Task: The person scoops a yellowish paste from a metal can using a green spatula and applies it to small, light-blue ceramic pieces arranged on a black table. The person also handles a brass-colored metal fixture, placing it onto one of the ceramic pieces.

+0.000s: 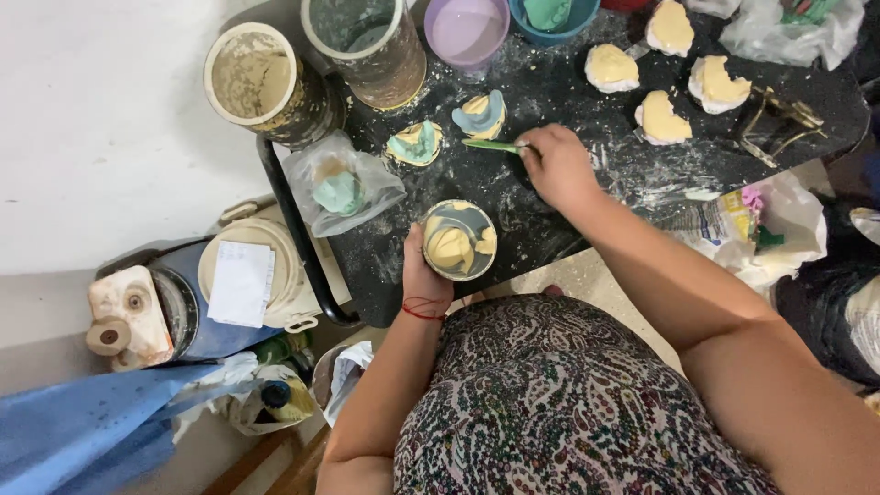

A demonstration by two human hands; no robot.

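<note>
My left hand (421, 273) grips a small round bowl (459, 240) smeared with yellow and grey paste, held at the near edge of the black table (541, 197). My right hand (556, 165) rests on the table and holds a green-handled spatula (491, 145), its tip pointing left. Just beyond the spatula lie two jaw-shaped moulds with yellow filling, one blue (480, 114) and one teal (414, 142).
Several yellow-filled white casts (662, 119) sit at the far right of the table. Two dirty buckets (252, 78) (365, 41), a purple bowl (466, 29) and a blue bowl (553, 16) line the back. A plastic bag with a teal lump (340, 190) lies left.
</note>
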